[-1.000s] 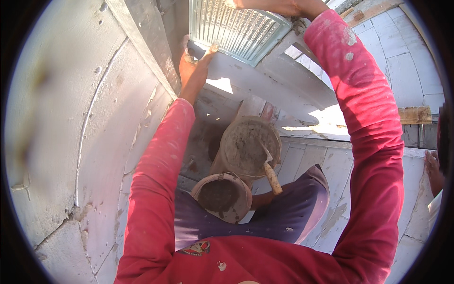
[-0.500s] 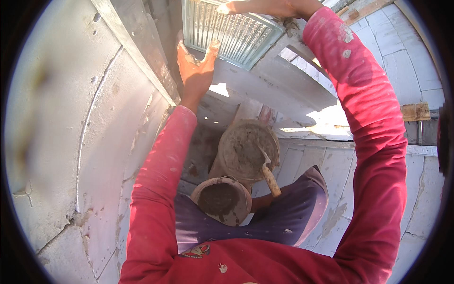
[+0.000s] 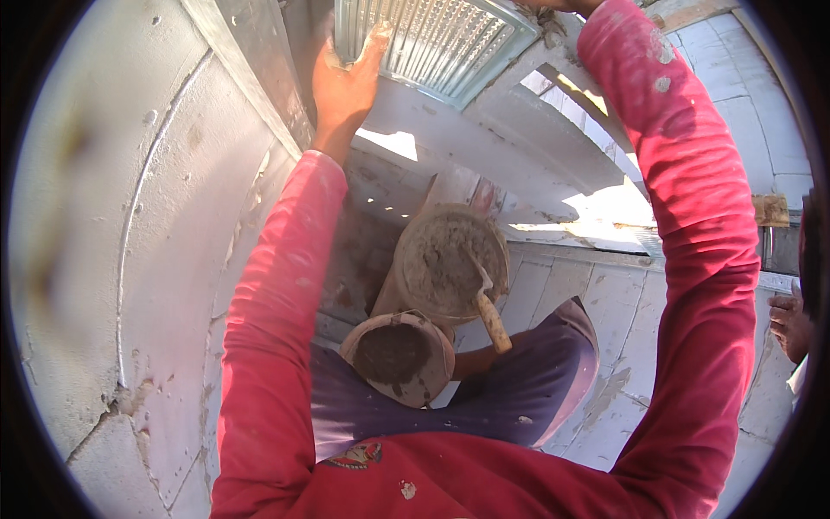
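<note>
At the top of the view is a ribbed clear glass block (image 3: 441,48), tilted beside a pale wall frame. My left hand (image 3: 346,82) grips its lower left corner, the thumb across the front face and the other fingers mostly hidden at the side. Only a sliver of my right hand (image 3: 566,3) shows at the upper edge, near the block's right side; its fingers are out of sight. Below, a round bucket of grey mortar (image 3: 432,259) holds a trowel with a wooden handle (image 3: 494,323), its blade end in the mortar.
A smaller bucket (image 3: 445,368) with dark wet contents stands between my legs. Pale plastered wall (image 3: 181,259) rises close on the left. A slotted ledge (image 3: 553,156) lies right of the block. Another person's hand (image 3: 788,324) appears at the right edge.
The glass block and both my hands sit higher in view. My right hand has moved up and right, mostly leaving the picture. Another person's hand has come in at the right.
</note>
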`<state>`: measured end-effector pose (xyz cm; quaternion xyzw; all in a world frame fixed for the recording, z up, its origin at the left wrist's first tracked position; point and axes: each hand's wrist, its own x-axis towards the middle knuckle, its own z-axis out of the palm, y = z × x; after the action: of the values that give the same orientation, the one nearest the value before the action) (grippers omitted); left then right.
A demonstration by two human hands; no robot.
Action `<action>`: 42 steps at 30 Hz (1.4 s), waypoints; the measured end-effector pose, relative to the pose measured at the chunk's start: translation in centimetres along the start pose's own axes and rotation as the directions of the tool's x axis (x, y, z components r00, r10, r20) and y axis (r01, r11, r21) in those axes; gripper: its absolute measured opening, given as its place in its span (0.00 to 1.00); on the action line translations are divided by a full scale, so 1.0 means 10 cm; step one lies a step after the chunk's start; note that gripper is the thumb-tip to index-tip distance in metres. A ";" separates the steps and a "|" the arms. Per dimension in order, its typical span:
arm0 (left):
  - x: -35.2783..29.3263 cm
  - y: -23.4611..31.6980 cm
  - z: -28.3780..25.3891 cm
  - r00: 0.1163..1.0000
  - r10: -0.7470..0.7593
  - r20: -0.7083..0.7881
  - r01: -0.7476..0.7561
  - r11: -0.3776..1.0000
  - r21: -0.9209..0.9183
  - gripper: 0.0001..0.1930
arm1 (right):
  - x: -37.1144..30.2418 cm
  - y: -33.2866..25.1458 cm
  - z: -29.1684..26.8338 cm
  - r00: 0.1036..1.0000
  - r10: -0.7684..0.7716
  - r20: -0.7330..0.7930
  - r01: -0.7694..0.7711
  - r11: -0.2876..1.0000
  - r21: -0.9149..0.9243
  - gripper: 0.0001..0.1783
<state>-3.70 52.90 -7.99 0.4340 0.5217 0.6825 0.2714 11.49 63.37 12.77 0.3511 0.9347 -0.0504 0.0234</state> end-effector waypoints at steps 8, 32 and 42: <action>0.12 -0.20 -0.26 0.997 0.077 -0.023 -0.073 0.984 0.163 0.31 | 0.21 0.02 0.17 0.972 -0.226 -0.062 0.233 0.960 0.154 0.46; -0.20 -0.18 -0.18 0.994 -0.104 -0.032 0.107 0.985 0.134 0.29 | 0.03 -0.07 0.07 0.986 -0.165 0.019 0.163 0.983 0.089 0.43; -0.58 -0.61 -0.02 0.917 -0.391 -0.078 0.322 0.841 -0.434 0.19 | 0.01 -0.01 0.11 0.991 -0.090 -0.096 0.087 0.996 -0.034 0.49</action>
<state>-1.64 49.86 -15.56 0.2044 0.4581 0.7475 0.4356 11.32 63.25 11.68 0.3110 0.9500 -0.0206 -0.0192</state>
